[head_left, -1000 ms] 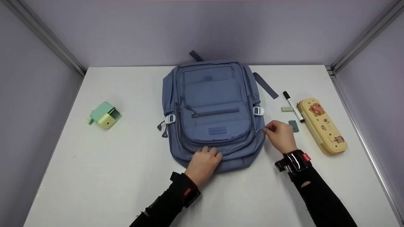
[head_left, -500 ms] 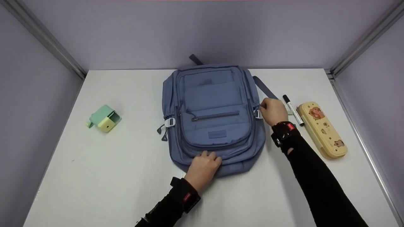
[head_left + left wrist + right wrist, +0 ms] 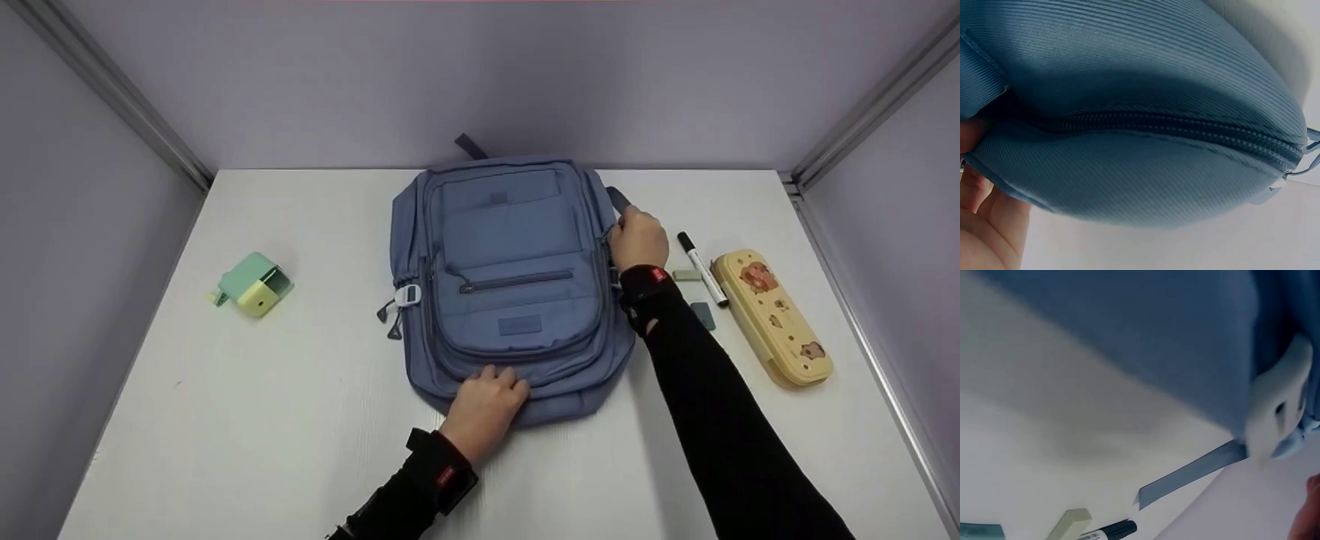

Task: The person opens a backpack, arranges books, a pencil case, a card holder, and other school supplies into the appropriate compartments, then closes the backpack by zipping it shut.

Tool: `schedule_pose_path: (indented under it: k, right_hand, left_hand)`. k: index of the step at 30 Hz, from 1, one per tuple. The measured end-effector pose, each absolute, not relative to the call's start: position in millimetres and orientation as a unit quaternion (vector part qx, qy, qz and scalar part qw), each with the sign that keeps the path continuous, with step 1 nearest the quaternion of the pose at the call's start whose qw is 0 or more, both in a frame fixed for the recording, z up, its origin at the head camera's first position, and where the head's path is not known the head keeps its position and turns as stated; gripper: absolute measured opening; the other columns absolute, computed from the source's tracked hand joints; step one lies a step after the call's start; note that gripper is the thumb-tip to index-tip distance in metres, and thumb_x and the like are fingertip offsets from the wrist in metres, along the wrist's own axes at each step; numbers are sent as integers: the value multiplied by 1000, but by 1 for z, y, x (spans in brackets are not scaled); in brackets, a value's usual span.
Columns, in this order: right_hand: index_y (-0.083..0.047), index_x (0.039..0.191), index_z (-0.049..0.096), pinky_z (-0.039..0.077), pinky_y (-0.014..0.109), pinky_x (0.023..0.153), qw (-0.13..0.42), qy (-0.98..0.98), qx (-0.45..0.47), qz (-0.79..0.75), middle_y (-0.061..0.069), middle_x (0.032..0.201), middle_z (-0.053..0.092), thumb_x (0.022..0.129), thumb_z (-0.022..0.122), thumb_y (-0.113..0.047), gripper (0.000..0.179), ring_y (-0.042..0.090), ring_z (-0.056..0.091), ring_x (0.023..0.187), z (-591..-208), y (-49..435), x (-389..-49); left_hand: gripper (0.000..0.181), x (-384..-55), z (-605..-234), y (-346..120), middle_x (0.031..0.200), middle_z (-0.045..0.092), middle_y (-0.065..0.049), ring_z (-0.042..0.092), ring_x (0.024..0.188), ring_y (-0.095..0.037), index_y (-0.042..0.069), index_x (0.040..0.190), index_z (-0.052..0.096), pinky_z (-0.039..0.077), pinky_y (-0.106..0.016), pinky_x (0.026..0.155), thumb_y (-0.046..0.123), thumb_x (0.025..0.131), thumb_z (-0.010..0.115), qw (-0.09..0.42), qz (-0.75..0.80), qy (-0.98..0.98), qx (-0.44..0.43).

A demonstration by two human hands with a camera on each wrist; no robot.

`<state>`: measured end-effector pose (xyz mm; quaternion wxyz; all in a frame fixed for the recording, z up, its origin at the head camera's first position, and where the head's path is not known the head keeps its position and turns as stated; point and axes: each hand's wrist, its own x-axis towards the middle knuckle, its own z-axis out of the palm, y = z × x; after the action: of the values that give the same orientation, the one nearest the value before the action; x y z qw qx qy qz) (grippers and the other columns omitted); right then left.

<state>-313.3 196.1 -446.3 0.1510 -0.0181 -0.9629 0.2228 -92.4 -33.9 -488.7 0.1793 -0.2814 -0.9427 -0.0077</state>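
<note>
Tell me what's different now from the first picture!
The right grip slid up the right side of the backpack, away from the person, still pinching the zipper pull. I see nothing let go. The left grip still holds the backpack's bottom; the yellow case and marker stayed put.

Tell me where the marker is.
In the head view, the marker lies on the right side of the table, between the backpack and the yellow case, close beside the case's far end.
</note>
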Motion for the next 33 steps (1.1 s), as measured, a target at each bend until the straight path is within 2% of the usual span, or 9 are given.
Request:
schedule_pose_path:
  k: [6,12,15,17,21,24,27,33]
  right_hand:
    - [5,94,64,52,57,76,102,-970,7,220,29,96,70,91,58,-7,14,46,68,88,-440,197,-310]
    - [4,101,66,52,53,77,54,-971,112,205,26,96,69,89,69,-11,19,41,66,89,-439,207,-295]
    - [3,108,65,51,52,82,69,-963,187,181,24,102,67,84,76,-13,30,42,63,95,-443,211,-278]
    - [1,107,65,51,52,85,92,-947,259,167,23,105,65,81,79,-13,33,41,62,97,-448,212,-263]
    - [-6,94,67,52,46,84,131,-879,431,154,14,103,65,78,80,-12,21,32,61,95,-458,216,-232]
    - [-11,88,68,52,43,82,142,-831,520,139,8,100,64,78,79,-14,15,26,60,93,-463,220,-215]
    - [-11,90,70,52,43,83,142,-811,557,112,8,103,64,77,81,-16,18,26,60,95,-467,225,-206]
    - [-11,90,73,52,44,85,166,-806,563,74,14,112,65,72,82,-13,20,32,61,103,-475,236,-213]
  left_hand:
    - [16,-93,-491,-36,81,65,2,62,69,-17,17,88,70,54,-29,56,6,76,69,171,-13,-945,-278]
    - [14,-94,-491,-42,78,62,2,60,67,-17,15,84,66,52,-29,54,5,75,68,197,-27,-941,-273]
    - [16,-93,-490,-47,80,62,1,60,68,-16,14,87,68,51,-28,53,4,76,69,216,-37,-936,-276]
    - [19,-93,-489,-50,82,64,1,61,71,-16,14,92,70,52,-28,56,3,76,69,225,-46,-933,-277]
    - [25,-92,-487,-57,87,67,0,64,77,-16,12,96,73,56,-28,64,0,75,69,245,-68,-928,-272]
    - [24,-91,-487,-62,88,69,-1,66,80,-18,11,95,74,58,-31,74,1,74,70,261,-81,-925,-264]
    - [23,-90,-487,-68,89,70,-2,67,83,-19,10,94,74,58,-33,82,1,73,71,275,-89,-922,-259]
    - [21,-88,-485,-86,91,70,-3,67,85,-21,8,95,74,57,-34,84,4,75,75,270,-125,-920,-255]
